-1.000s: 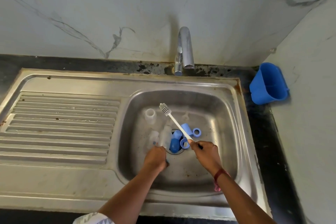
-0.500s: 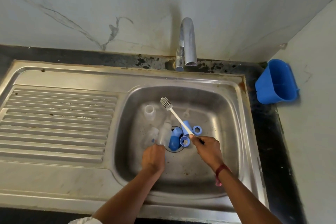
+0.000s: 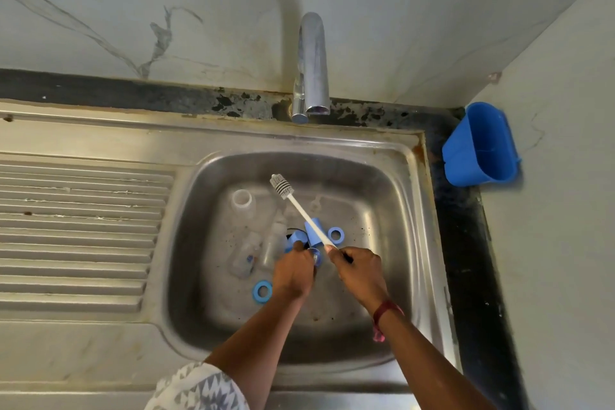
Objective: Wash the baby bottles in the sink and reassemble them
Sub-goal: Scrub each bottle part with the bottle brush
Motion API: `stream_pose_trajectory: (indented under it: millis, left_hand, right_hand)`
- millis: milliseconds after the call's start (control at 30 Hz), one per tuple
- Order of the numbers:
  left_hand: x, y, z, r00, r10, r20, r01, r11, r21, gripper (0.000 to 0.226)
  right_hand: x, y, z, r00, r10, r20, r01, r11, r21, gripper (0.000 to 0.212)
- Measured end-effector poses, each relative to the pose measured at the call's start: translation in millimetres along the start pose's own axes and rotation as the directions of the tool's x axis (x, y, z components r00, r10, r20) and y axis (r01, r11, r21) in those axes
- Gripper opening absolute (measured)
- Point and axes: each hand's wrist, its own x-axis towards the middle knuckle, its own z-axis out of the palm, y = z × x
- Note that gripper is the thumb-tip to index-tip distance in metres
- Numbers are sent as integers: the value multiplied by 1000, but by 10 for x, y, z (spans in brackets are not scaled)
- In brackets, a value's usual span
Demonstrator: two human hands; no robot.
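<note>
Head view: with the brush (image 3: 301, 210) gripped by the right hand (image 3: 361, 271) and the left hand's (image 3: 293, 273) hold unclear, a ring (image 3: 335, 235) may be swept into the drain (image 3: 291, 230).

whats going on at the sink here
A person is washing baby bottle parts in the sink. The right hand holds a brush by its handle, bristles raised over the basin. The left hand is down among the blue parts by the drain; whether it grips one is hard to tell. Clear bottles sit in the basin with nothing reassembled yet, and no water shows at the tap.
</note>
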Motion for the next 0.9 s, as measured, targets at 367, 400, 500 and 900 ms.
stream_pose_trajectory:
  millis: [367,400,500,900]
  left_hand:
    - [-63,43,101,991,8,-134,-28,988,-152,12]
    - [-86,50,44,987,-11,-162,-23,977,-212,10]
    - [-181,51,-188,957,-284,-57,147,645,-750,38]
    - [-564,-697,-1359,877,-445,184,-11,-400,-916,22]
  right_hand:
    - [23,-16,-43,998,-63,3,63,998,-9,53]
    - [16,-14,-48,998,-68,-2,68,998,-14,54]
    - [-19,-14,-71,997,-73,-12,73,997,-16,56]
    - [-445,-270,-161,971,-230,71,236,967,-96,53]
